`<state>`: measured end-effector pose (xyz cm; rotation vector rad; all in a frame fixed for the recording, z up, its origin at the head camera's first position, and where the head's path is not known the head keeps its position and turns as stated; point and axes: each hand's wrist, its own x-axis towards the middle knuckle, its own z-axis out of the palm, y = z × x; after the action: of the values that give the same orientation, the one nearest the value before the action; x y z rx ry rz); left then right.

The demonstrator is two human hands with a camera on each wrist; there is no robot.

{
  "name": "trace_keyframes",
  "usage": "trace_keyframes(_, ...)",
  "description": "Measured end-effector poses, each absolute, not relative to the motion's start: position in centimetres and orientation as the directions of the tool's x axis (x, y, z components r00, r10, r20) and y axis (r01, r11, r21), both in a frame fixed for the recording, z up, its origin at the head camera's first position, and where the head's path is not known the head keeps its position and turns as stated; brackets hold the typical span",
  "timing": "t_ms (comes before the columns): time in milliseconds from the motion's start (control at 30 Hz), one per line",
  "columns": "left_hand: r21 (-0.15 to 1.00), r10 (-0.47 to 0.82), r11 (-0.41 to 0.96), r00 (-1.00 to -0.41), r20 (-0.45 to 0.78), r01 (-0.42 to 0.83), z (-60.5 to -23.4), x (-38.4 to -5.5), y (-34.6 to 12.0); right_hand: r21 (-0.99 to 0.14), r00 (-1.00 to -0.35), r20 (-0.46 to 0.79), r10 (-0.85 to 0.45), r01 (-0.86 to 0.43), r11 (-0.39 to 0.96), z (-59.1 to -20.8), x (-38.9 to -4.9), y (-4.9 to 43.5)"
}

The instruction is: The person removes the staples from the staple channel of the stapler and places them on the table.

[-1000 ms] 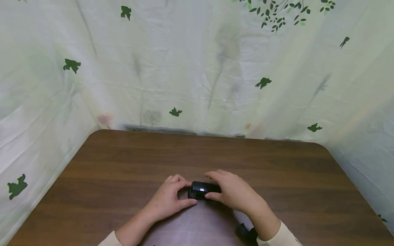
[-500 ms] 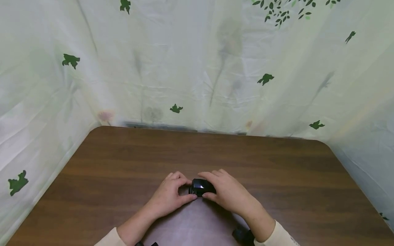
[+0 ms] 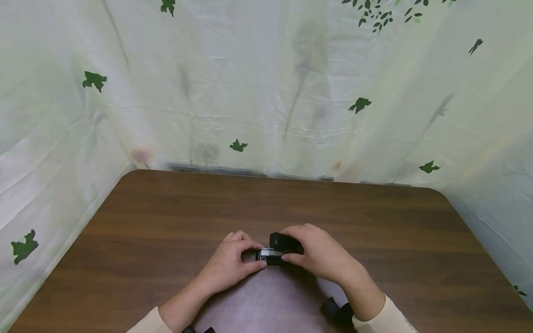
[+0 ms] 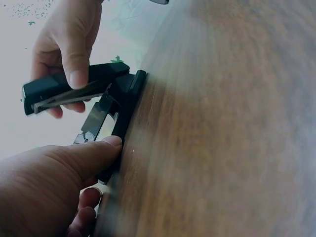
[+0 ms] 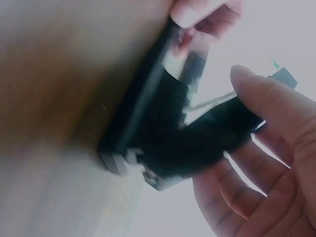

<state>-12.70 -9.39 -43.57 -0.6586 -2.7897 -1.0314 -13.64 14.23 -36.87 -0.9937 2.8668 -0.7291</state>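
A black stapler sits near the middle of the table, its top arm [image 3: 285, 243] swung up from the base [image 4: 129, 113]. Between them the metal staple channel [image 4: 94, 118] is exposed in the left wrist view. My left hand [image 3: 231, 266] pinches the far end of the base between thumb and fingers and keeps it on the table. With thumb and fingers my right hand [image 3: 322, 256] grips the raised top arm. The right wrist view is blurred around the hinge [image 5: 153, 173], where a metal strip [image 5: 212, 101] shows along the arm's underside.
The brown wooden table [image 3: 187, 203] reaches back to a pale curtain [image 3: 266, 83] printed with leaves. A black object [image 3: 335, 312] is by my right wrist. Other small black pieces [image 3: 200, 329] show at the bottom edge near my left wrist.
My right hand has lifted the stapler's top arm away from the base, uncovering the metal channel. The left hand has kept its hold on the base. The view has tilted slightly.
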Motion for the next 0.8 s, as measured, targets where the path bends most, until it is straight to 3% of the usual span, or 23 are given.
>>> trace_keyframes(433,0.597,0.341,0.687,-0.909,0.24,0.415,-43.5,-12.6,-9.2,-0.564,-0.824,0.045,-0.564,-0.487,0.667,-35.0,-13.8,16.5)
trace_keyframes(800,0.59,0.33,0.7,-0.915,0.232,0.402,-43.4,-12.6,-9.1,-0.583,-0.824,0.034,-0.566,-0.477,0.658,-34.5,-14.0,17.9)
